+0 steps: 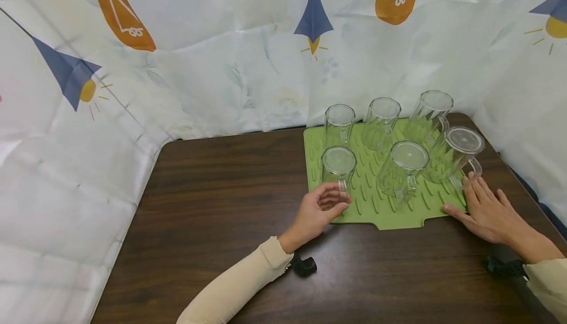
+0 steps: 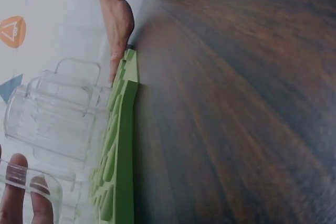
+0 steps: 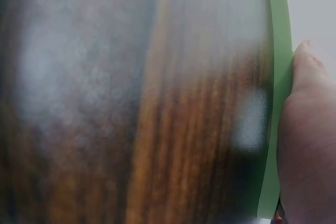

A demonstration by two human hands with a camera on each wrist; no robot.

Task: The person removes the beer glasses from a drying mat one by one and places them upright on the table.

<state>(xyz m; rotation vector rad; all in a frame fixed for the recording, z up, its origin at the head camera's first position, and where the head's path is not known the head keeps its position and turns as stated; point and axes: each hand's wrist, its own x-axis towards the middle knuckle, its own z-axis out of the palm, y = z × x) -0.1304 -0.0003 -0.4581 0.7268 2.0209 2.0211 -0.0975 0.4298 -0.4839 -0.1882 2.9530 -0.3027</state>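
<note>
Several clear glass mugs stand in two rows on a green drying mat, apparently upside down. At the front left is one mug; my left hand has its fingers curled at that mug's handle. The left wrist view shows two fingertips through the handle's glass. My right hand lies flat with straight fingers on the mat's front right corner, beside the front right mug. In the right wrist view, the thumb side of that hand lies along the mat's edge. Between these two stands the front middle mug.
The back row holds three mugs: left, middle and right. The mat lies on a dark wooden table, close to its back and right edges. A white patterned curtain hangs behind and at the sides.
</note>
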